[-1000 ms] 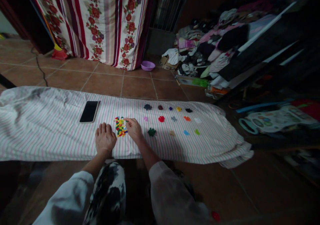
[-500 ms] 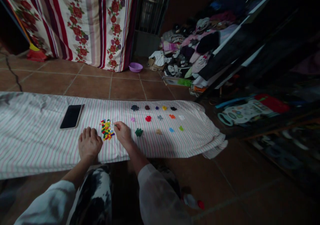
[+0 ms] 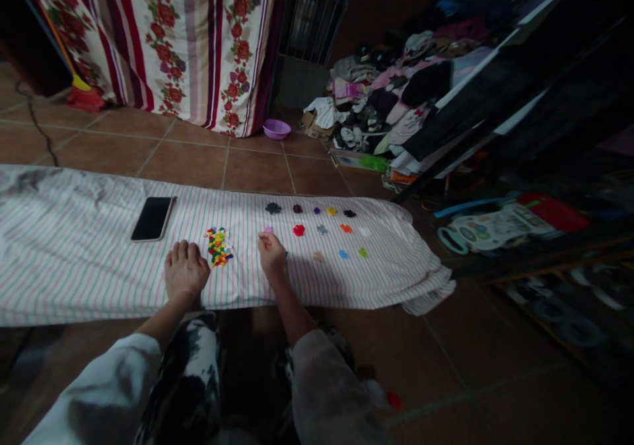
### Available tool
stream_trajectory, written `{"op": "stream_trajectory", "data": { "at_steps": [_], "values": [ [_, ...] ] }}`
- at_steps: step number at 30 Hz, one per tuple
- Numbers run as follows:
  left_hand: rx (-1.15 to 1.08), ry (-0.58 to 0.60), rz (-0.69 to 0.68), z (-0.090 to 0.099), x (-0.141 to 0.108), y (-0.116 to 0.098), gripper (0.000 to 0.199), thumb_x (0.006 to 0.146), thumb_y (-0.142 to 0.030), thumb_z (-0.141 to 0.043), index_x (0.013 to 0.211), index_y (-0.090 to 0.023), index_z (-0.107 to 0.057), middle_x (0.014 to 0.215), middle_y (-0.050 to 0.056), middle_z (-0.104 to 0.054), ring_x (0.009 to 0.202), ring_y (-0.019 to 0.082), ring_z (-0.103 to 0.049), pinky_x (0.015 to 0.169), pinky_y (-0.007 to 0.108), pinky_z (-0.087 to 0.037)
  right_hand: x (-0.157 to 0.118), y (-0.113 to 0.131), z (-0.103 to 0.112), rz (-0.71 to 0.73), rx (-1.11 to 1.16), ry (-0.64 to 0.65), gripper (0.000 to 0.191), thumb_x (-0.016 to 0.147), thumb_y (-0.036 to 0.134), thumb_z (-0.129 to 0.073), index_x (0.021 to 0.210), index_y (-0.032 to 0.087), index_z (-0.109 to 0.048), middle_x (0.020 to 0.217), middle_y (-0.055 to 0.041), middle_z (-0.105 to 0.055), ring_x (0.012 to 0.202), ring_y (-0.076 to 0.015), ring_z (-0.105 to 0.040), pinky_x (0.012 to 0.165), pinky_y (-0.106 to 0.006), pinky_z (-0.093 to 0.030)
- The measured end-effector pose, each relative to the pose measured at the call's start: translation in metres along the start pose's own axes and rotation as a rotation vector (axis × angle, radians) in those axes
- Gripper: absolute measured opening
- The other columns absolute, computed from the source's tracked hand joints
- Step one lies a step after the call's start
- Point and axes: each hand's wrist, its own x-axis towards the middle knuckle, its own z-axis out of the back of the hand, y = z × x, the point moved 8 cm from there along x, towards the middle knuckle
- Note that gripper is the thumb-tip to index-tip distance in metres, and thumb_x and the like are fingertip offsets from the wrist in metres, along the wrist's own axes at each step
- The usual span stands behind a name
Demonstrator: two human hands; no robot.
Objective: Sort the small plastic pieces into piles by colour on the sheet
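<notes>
My right hand [image 3: 272, 255] hovers beside the small pale-pink pile [image 3: 268, 230], fingertips pinched together, their contents too small to tell

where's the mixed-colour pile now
In the head view, the mixed-colour pile lies left of centre on the striped cloth, between the left hand and right hand.

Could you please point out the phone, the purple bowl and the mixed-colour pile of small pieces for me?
Phone [image 3: 152, 219]: head view, middle of its dark screen.
Purple bowl [image 3: 276, 129]: head view, middle of the bowl.
Mixed-colour pile [image 3: 218, 247]: head view, middle of the pile.
</notes>
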Motion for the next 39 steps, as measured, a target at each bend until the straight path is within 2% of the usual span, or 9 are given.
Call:
{"op": "stream_trajectory", "data": {
  "at_steps": [4, 8, 19, 24, 31, 34, 39],
  "values": [
    [-0.001, -0.005, 0.007, 0.0, 0.0, 0.001, 0.035, 0.086, -0.023, -0.039, 0.113, -0.009, -0.058, 0.132, 0.022, -0.054, 0.131, 0.034, -0.044, 0.107, 0.049, -0.034, 0.003, -0.017, 0.045, 0.028, -0.145, -0.156, 0.026, 0.082, 0.024, -0.051, 0.097, 0.02, -0.071, 0.092, -0.0066, -0.073, 0.085, -0.02, -0.065, 0.085, -0.033, -0.051],
    [-0.014, 0.007, 0.017, 0.0, 0.001, 0.001, 0.036, 0.085, -0.023, -0.04, 0.113, -0.009, -0.058, 0.133, 0.022, -0.054, 0.131, 0.035, -0.044, 0.107, 0.05, -0.034, 0.002, -0.03, 0.064, 0.07, -0.23, -0.2, 0.028, 0.082, 0.023, -0.048, 0.095, 0.018, -0.072, 0.096, -0.009, -0.073, 0.095, -0.0222, -0.062, 0.092, -0.036, -0.047],
    [-0.019, 0.006, 0.018, -0.002, 0.001, 0.003, 0.039, 0.086, -0.024, -0.038, 0.117, -0.009, -0.057, 0.134, 0.022, -0.054, 0.133, 0.035, -0.043, 0.109, 0.049, -0.033, -0.003, -0.039, 0.047, 0.266, -0.377, -0.142, 0.032, 0.085, 0.017, -0.041, 0.088, 0.017, -0.072, 0.094, -0.01, -0.074, 0.1, -0.0228, -0.062, 0.097, -0.04, -0.043],
    [-0.048, 0.017, 0.031, -0.002, 0.001, 0.003, 0.04, 0.085, -0.023, -0.04, 0.118, -0.008, -0.057, 0.136, 0.023, -0.053, 0.134, 0.035, -0.041, 0.11, 0.051, -0.032, -0.006, -0.035, 0.048, 0.29, -0.398, -0.155, 0.032, 0.086, 0.017, -0.04, 0.087, 0.018, -0.072, 0.096, -0.0085, -0.074, 0.099, -0.0222, -0.063, 0.097, -0.039, -0.043],
    [-0.033, 0.037, 0.036, -0.001, 0.002, 0.002, 0.04, 0.086, -0.023, -0.039, 0.119, -0.009, -0.056, 0.137, 0.022, -0.052, 0.135, 0.034, -0.041, 0.11, 0.05, -0.032, -0.01, -0.024, 0.039, 0.344, -0.429, -0.045, 0.023, 0.087, 0.026, -0.051, 0.093, 0.018, -0.072, 0.101, -0.0088, -0.072, 0.102, -0.023, -0.06, 0.097, -0.039, -0.042],
    [-0.03, 0.046, 0.047, -0.001, 0.002, 0.003, 0.041, 0.086, -0.023, -0.038, 0.12, -0.009, -0.056, 0.138, 0.022, -0.052, 0.135, 0.035, -0.041, 0.109, 0.05, -0.033, -0.011, -0.024, 0.036, 0.344, -0.48, -0.031, 0.02, 0.085, 0.027, -0.056, 0.093, 0.018, -0.071, 0.098, -0.0092, -0.071, 0.1, -0.0237, -0.058, 0.094, -0.039, -0.042],
    [-0.061, 0.059, 0.059, -0.004, 0.003, 0.004, 0.045, 0.085, -0.023, -0.039, 0.124, -0.008, -0.055, 0.14, 0.023, -0.051, 0.137, 0.035, -0.039, 0.109, 0.052, -0.032, -0.01, -0.022, 0.034, 0.36, -0.491, -0.014, 0.016, 0.085, 0.021, -0.052, 0.085, 0.019, -0.068, 0.088, -0.0072, -0.069, 0.091, -0.0224, -0.057, 0.088, -0.037, -0.041]
  ]
}}
